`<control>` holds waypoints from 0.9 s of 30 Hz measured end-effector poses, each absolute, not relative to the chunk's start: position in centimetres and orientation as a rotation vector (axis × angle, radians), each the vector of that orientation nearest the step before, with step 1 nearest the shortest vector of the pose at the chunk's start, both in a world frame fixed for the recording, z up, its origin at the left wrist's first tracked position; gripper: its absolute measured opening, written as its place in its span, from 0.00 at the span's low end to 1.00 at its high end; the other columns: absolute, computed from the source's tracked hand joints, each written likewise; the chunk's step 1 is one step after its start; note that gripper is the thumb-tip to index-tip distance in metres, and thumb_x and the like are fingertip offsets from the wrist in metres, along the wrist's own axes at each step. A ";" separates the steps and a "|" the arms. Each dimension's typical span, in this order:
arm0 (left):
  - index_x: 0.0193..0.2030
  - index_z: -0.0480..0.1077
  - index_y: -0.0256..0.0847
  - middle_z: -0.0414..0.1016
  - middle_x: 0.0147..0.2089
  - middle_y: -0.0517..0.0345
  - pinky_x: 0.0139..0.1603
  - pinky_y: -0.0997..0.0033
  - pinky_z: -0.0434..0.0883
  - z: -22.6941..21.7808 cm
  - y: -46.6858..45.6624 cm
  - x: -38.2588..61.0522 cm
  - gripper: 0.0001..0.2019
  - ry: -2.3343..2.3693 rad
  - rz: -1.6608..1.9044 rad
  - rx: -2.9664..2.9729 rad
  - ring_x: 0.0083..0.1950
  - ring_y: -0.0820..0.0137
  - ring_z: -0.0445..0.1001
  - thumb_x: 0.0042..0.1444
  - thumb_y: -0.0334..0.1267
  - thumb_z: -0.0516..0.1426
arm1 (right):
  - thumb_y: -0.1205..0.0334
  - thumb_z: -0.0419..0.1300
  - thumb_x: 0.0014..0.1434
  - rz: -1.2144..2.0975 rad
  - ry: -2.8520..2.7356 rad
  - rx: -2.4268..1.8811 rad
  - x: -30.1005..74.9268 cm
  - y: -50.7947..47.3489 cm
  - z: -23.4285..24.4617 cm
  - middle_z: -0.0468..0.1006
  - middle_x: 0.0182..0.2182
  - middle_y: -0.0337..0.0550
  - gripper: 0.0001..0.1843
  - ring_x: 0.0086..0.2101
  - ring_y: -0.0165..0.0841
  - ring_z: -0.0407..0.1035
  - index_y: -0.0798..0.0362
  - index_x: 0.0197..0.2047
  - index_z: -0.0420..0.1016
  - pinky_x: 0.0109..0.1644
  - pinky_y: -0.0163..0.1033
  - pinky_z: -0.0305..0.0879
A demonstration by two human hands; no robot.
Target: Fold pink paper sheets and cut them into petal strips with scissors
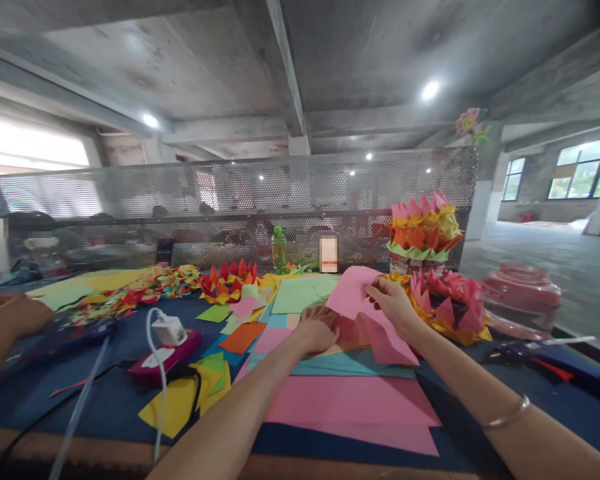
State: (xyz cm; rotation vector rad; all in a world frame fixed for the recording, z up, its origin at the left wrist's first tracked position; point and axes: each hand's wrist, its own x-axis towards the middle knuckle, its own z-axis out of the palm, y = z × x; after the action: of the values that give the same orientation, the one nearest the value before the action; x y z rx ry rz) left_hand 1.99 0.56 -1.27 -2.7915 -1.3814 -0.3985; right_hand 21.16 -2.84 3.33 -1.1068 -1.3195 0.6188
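My right hand (391,301) pinches the upper right edge of a pink paper sheet (354,285), which bends up off the pile. Just left of it, my left hand (319,329) lies with its fingers spread flat on the stacked coloured papers. Under and in front of the hands are blue paper (340,364) and larger pink sheets (345,401). A pale green sheet (297,295) lies beyond my left hand. An orange paper piece (243,337) and yellow papers (166,408) lie to the left.
Folded paper flowers (445,307) and a tall stack of them (423,230) stand at the right, near a pink-tinted jar (523,300). A power strip (165,360) with a white charger and cables lies left. Another person's hand (17,317) is at far left. A green bottle (279,250) stands behind.
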 end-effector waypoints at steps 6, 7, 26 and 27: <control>0.55 0.67 0.42 0.70 0.56 0.48 0.59 0.56 0.60 -0.4 0.6 2.2 0.21 -1.370 -0.485 -2.772 0.58 0.57 0.65 0.56 0.41 0.49 | 0.51 0.61 0.50 0.598 -1.333 -1.107 21.2 -2.8 3.3 0.69 0.19 0.35 0.14 0.22 0.27 0.61 0.53 0.24 0.65 0.25 0.33 0.57; 0.53 0.69 0.42 0.72 0.53 0.48 0.58 0.59 0.62 -0.3 0.5 2.3 0.19 -1.357 -0.498 -2.789 0.56 0.59 0.67 0.57 0.40 0.48 | 0.51 0.61 0.50 0.596 -1.342 -1.102 21.2 -2.8 3.3 0.69 0.19 0.35 0.14 0.22 0.27 0.61 0.52 0.24 0.65 0.25 0.33 0.57; 0.46 0.73 0.38 0.74 0.49 0.46 0.54 0.61 0.64 -0.1 0.3 2.1 0.20 -1.375 -0.476 -2.836 0.54 0.54 0.68 0.50 0.47 0.54 | 0.52 0.60 0.52 0.566 -1.405 -1.085 21.8 -2.5 3.1 0.67 0.20 0.34 0.12 0.22 0.27 0.60 0.53 0.27 0.68 0.23 0.32 0.55; 0.49 0.72 0.39 0.72 0.52 0.46 0.56 0.59 0.63 -0.2 0.4 2.1 0.22 -1.369 -0.489 -2.825 0.56 0.53 0.66 0.51 0.49 0.55 | 0.52 0.59 0.52 0.562 -1.402 -1.089 21.8 -2.5 3.1 0.67 0.20 0.34 0.12 0.22 0.27 0.59 0.53 0.27 0.68 0.23 0.32 0.55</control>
State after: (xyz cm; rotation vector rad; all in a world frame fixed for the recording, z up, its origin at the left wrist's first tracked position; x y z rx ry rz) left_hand 2.05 0.38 -0.24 -2.8251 -1.3688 -0.4885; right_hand 21.82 -2.51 3.08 -1.0887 -1.4022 0.5618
